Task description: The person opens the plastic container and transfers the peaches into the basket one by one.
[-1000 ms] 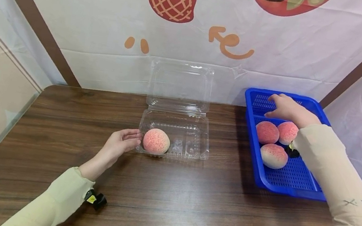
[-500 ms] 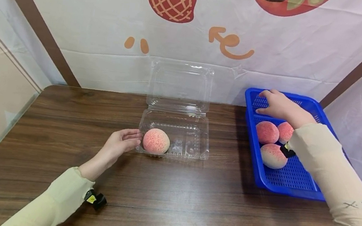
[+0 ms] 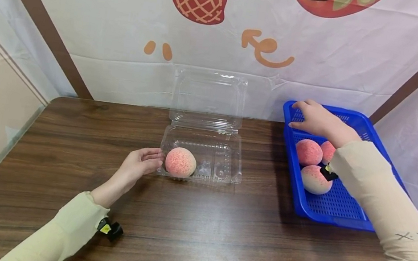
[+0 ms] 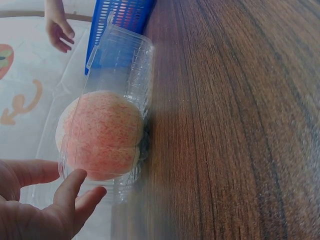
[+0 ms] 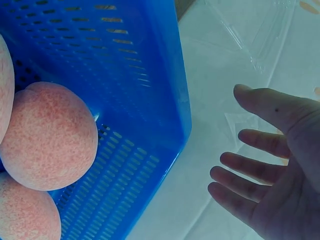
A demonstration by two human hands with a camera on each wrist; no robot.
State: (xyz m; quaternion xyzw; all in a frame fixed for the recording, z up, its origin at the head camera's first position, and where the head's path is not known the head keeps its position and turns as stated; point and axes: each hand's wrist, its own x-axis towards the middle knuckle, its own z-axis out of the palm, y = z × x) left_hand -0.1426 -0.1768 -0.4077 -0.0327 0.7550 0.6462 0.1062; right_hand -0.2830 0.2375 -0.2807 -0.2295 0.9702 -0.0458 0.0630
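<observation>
My left hand (image 3: 140, 165) is at the left side of a clear plastic clamshell box (image 3: 225, 160), fingers loosely extended at its wall. A pink and cream peach (image 3: 180, 162) lies in the box's left part. In the left wrist view, fingertips and thumb (image 4: 37, 171) come up to the clear wall beside the peach (image 4: 102, 132). My right hand (image 3: 322, 120) hovers over the far left part of a blue basket (image 3: 299, 207), holding nothing. In the right wrist view its fingers (image 5: 250, 167) are spread. Peaches (image 3: 308, 153) lie in the basket, one partly hidden by the sleeve.
The box's lid (image 3: 208, 99) stands raised against the printed cloth (image 3: 119, 22) at the back. Everything rests on a brown wooden table (image 3: 177, 234). A small black wrist camera (image 3: 111, 229) hangs from the left sleeve, another (image 3: 328, 172) from the right.
My right hand has moved left and slightly back over the basket, its sleeve now covering more of the far right peach. The left hand, the box and its peach have stayed put.
</observation>
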